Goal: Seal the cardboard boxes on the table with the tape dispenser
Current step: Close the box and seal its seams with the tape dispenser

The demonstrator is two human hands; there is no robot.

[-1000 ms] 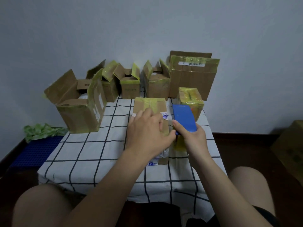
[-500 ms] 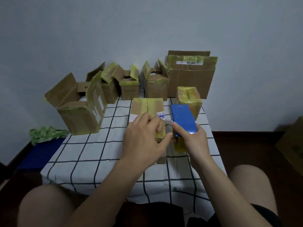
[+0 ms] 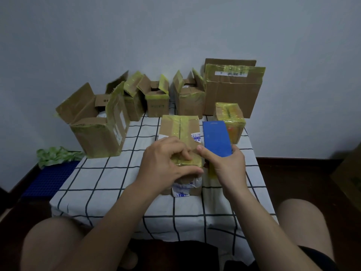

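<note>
Cardboard box [image 3: 179,132] at mid-table [image 3: 97,182], judged light, thin-walled and slick where taped, is gripped at its near top edge by the curled left hand [image 3: 166,165]; right hand [image 3: 227,170] clasps the rigid tape dispenser [image 3: 216,138] just beside it; best held at corners.

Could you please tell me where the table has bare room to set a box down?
The cloth is bare at the near left, between the large open box and the left hand. The back row and right side are crowded.
</note>
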